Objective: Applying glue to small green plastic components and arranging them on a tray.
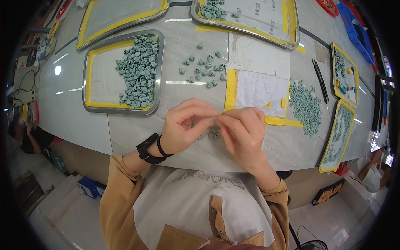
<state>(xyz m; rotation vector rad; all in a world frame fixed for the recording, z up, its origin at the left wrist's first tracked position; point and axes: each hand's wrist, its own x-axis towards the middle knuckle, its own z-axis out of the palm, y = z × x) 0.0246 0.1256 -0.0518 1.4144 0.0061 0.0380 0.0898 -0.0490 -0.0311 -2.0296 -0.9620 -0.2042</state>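
Note:
My left hand [182, 127] and my right hand [245, 132] meet over the near part of the table, fingertips pinched together. Whatever lies between the fingertips is too small or hidden to name. Below them, partly covered by the fingers, several small greyish pieces [213, 133] rest on the tabletop. Beyond the hands are scattered grey-green moulded pieces [204, 71]. To their right lies a white sheet edged with yellow tape [254, 89], with two small yellow pieces [283, 102] on it. Much smaller grey-green bits [305, 108] form a heap beside the sheet.
On the left, a metal tray [84, 79] holds a heap of grey-green pieces [139, 71]. Two more trays [121, 27] [246, 25] stand at the back. Two slim black tools [320, 81] lie right, near taped trays [346, 75] [337, 137]. A blue bin [356, 33] stands far right.

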